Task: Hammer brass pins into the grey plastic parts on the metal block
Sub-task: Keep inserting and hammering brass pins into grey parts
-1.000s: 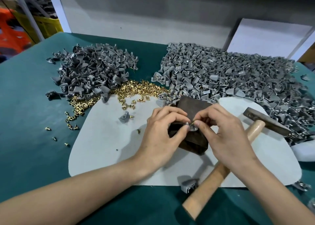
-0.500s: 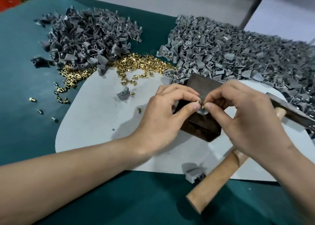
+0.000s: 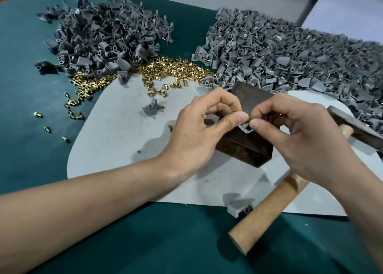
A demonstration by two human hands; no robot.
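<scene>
A dark metal block (image 3: 244, 147) stands on a pale grey mat (image 3: 116, 149). Over its top, my left hand (image 3: 203, 132) and my right hand (image 3: 298, 136) meet fingertip to fingertip. Between them sits a small grey plastic part (image 3: 247, 130) with a brass pin (image 3: 247, 125) at it. My left thumb and forefinger pinch the part; my right thumb and forefinger pinch the pin. A hammer with a wooden handle (image 3: 267, 209) and dark head (image 3: 356, 126) lies on the mat to the right, under my right wrist.
A heap of brass pins (image 3: 174, 68) lies at the mat's far edge, between a dark grey pile of parts (image 3: 103, 37) at left and a larger light grey pile (image 3: 290, 55) at right. Single parts (image 3: 152, 107) (image 3: 238, 208) and stray pins (image 3: 47, 128) dot the green table.
The view has tilted down and closer. Both hands stay together over the block, with small finger shifts at the part and pin. The hammer has not moved.
</scene>
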